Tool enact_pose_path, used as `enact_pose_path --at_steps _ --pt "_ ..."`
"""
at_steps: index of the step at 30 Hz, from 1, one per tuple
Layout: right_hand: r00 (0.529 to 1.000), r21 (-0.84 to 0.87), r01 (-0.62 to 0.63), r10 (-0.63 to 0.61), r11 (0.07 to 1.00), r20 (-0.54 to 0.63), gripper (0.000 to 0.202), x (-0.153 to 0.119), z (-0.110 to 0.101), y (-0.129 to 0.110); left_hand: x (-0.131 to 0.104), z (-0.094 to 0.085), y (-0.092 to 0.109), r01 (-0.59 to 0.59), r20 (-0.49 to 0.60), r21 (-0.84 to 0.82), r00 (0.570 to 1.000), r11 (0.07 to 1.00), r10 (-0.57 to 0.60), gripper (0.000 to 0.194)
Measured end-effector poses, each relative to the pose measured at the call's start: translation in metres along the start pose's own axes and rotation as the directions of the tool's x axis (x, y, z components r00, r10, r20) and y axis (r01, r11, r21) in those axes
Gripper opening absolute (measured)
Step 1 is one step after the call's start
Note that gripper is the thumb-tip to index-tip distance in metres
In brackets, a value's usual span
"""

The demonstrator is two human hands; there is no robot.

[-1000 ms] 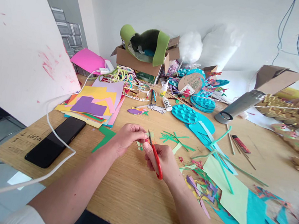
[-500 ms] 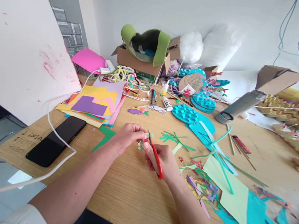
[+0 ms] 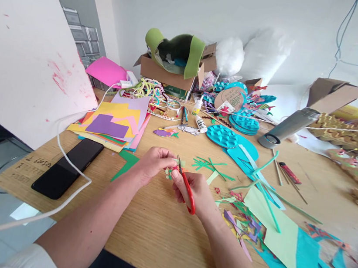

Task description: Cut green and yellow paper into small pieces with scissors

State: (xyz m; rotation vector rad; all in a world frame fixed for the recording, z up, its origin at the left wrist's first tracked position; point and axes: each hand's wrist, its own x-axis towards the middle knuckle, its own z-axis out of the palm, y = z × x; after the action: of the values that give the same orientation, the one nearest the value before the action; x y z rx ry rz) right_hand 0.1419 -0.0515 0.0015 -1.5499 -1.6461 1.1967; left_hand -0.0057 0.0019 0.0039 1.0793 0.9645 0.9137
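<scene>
My left hand (image 3: 156, 164) pinches a small pale green paper piece (image 3: 181, 163) between thumb and fingers. Red-handled scissors (image 3: 188, 189) are held in my right hand (image 3: 193, 191), their blades pointing up and away beside that paper. The two hands nearly touch, and small coloured paper bits lie partly hidden beneath them. Beyond my right hand are thin green strips (image 3: 209, 166). A green paper piece (image 3: 126, 165) lies left of my left hand.
A black phone (image 3: 67, 170) with a white cable across it lies left, before stacked coloured paper (image 3: 111, 120). Paper scraps (image 3: 242, 226) and pale green paper (image 3: 276, 230) lie right. Glue bottles (image 3: 201, 124), a metal flask (image 3: 288, 127) and a cardboard box (image 3: 167, 74) stand or lie farther back.
The scissor blades look slightly further apart at the paper. Both hands stay in nearly the same place.
</scene>
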Motion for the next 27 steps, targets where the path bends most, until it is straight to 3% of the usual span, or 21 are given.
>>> enact_pose_path --at_steps 9,14,17,21,27 --pt "0.998 0.058 -0.055 0.054 0.997 0.022 0.058 -0.001 -0.001 -0.004 -0.002 0.001 0.003 -0.032 -0.025 0.021 0.999 0.999 0.033 0.011" --pt "0.996 0.120 -0.078 0.081 0.990 -0.021 0.058 0.000 -0.002 -0.004 -0.002 0.005 0.004 -0.174 -0.197 0.085 0.962 0.981 0.187 0.018" --pt "0.993 0.168 -0.082 0.094 0.982 -0.067 0.060 0.000 -0.001 -0.004 -0.003 0.009 0.002 -0.221 -0.192 0.125 0.951 0.967 0.242 0.014" --pt "0.992 0.199 -0.077 0.095 0.977 -0.087 0.060 0.000 0.001 -0.005 -0.006 0.016 -0.001 -0.179 -0.090 0.072 0.979 0.981 0.185 0.017" --pt "0.996 0.115 -0.038 0.046 0.993 -0.074 0.062 0.002 0.004 -0.001 -0.005 0.018 -0.003 -0.073 -0.081 -0.095 0.995 0.993 0.066 0.017"
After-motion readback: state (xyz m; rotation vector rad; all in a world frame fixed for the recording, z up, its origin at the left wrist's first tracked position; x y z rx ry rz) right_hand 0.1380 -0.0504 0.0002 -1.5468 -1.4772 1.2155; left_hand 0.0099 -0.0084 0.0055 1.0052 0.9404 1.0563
